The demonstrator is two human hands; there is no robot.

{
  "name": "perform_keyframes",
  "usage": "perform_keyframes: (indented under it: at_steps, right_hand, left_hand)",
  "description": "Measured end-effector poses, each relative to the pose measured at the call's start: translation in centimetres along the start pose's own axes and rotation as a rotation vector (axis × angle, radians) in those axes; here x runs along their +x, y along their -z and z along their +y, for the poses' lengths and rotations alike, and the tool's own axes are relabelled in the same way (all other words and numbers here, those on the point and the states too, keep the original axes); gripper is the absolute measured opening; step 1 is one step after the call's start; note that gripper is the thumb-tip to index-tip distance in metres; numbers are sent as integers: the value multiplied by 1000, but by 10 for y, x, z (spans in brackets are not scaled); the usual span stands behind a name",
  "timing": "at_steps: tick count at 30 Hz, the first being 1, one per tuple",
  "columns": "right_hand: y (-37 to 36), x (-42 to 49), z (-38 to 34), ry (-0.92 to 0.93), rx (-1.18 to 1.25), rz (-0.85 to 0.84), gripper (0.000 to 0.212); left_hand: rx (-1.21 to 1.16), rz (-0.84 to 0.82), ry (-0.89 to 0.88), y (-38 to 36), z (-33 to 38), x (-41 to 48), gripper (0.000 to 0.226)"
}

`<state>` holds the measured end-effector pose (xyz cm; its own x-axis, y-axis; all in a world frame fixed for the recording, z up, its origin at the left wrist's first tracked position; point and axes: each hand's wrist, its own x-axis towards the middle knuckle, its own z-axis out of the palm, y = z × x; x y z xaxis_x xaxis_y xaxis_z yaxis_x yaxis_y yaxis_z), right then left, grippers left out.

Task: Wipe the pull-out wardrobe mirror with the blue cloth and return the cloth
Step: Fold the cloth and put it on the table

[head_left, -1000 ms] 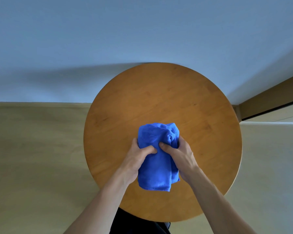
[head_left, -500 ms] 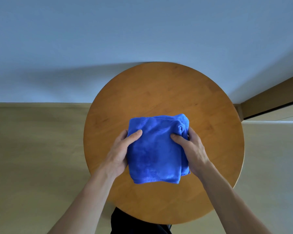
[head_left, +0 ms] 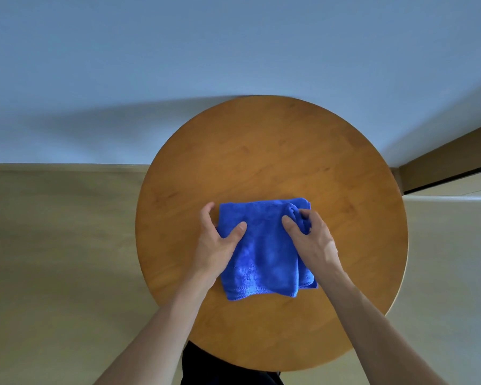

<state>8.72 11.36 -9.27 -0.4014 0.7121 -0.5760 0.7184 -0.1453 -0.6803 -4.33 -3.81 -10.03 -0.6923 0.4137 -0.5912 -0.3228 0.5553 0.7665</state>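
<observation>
so the blue cloth (head_left: 264, 251) lies folded on the round wooden table (head_left: 261, 151), a little nearer to me than the table's middle, with its stitched hem along the near edge and a second layer showing at the near right corner. the far right corner is bunched up into a small ridge.

my left hand (head_left: 215, 245) is on the cloth's left side: the thumb lies on top of the fabric, and the fingers curl round the left edge, so i am holding that edge between thumb and fingers. my right hand (head_left: 313, 240) is on the right side, its thumb pressed on top and its fingers curled into the bunched far corner, gripping that ridge of fabric. both hands have a hold on the cloth, one on each side, and the flat middle of it shows between them. whether the cloth rests fully on the table or is lifted slightly at the far edge, i cannot tell.

both my forearms are bare and reach in from the near edge of the view, over the near rim of the table. under that rim, between my arms, something dark (head_left: 206, 368) shows. around the table is a pale tan floor (head_left: 53, 259), and beyond it a light blue wall (head_left: 178, 51). at the right a brown strip (head_left: 456, 162) runs along the base of the wall.
</observation>
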Motion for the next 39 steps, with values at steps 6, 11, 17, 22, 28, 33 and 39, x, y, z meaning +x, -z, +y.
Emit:
perform_keyframes:
  at_steps: [6, 11, 17, 22, 28, 33, 39]
  right_hand:
    - [0, 3, -3, 96, -166, 193, 16]
    - [0, 3, -20, 150, -110, 196, 15]
    - [-5, 7, -19, 166, -170, 263, 28]
    - [-11, -10, 4, 151, -228, 224, 27]
    - [-9, -5, -5, 94, -291, 219, 36]
    - [-3, 0, -9, 3, -465, 111, 34]
    - [8, 3, -13, 165, -293, 162, 19]
  left_hand:
    - [61, -87, -174, 3, -9, 0, 80]
    - [309, 94, -304, -7, -13, 3, 66]
    - [728, 212, -392, -15, -28, -10, 71]
    - [915, 195, -435, -19, -35, -17, 72]
    - [1069, 144, -476, -23, -30, -11, 70]
    - [1139, 72, -567, -25, -13, 4, 65]
    - [1045, 82, -549, -21, 14, 27, 55]
